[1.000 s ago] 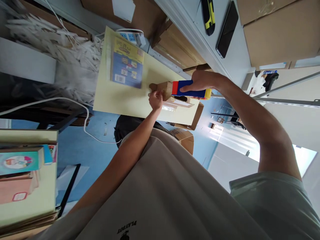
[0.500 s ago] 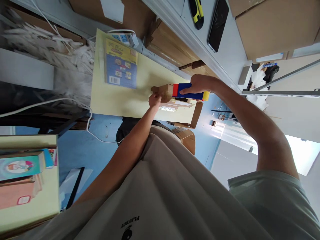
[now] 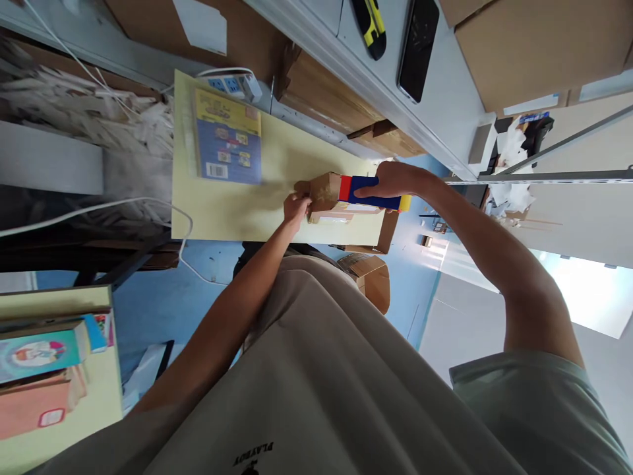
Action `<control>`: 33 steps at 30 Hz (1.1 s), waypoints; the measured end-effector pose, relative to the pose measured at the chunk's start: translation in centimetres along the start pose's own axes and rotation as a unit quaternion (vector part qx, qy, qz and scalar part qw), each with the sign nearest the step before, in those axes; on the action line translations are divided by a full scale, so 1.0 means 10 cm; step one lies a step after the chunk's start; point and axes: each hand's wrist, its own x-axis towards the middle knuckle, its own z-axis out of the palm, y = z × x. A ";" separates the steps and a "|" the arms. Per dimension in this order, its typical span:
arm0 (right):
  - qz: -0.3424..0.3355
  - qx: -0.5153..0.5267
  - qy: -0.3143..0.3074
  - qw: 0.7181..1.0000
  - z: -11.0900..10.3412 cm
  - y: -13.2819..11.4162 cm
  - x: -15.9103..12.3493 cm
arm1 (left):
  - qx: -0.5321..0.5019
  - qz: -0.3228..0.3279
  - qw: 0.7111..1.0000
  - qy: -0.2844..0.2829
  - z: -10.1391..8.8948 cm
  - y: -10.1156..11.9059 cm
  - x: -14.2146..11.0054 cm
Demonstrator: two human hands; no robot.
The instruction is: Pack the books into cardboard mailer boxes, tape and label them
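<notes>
Blue block (image 3: 380, 202) against cardboard carton (image 3: 325, 191), hands (image 3: 295, 208) gripping, dark gap now hidden

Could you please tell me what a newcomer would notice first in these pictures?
Probably the long blue object with red and yellow ends, in the grip of the right hand, its red end at the small brown cardboard box. After that, perhaps the flat yellow-and-blue printed packet on the pale yellow tabletop, and the black-and-yellow cutter on the pale grey shelf.
</notes>
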 end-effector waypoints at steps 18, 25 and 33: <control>-0.060 0.002 0.078 0.995 0.00 -0.08 -0.01 | 0.277 0.362 0.884 -0.100 0.17 0.52 -0.10; -0.036 0.011 0.031 0.999 0.20 0.16 0.12 | 0.295 0.384 0.866 -0.124 0.03 0.37 -0.25; 0.006 0.050 -0.042 0.998 0.58 0.58 0.43 | 0.286 0.385 0.868 -0.127 -0.06 0.28 -0.29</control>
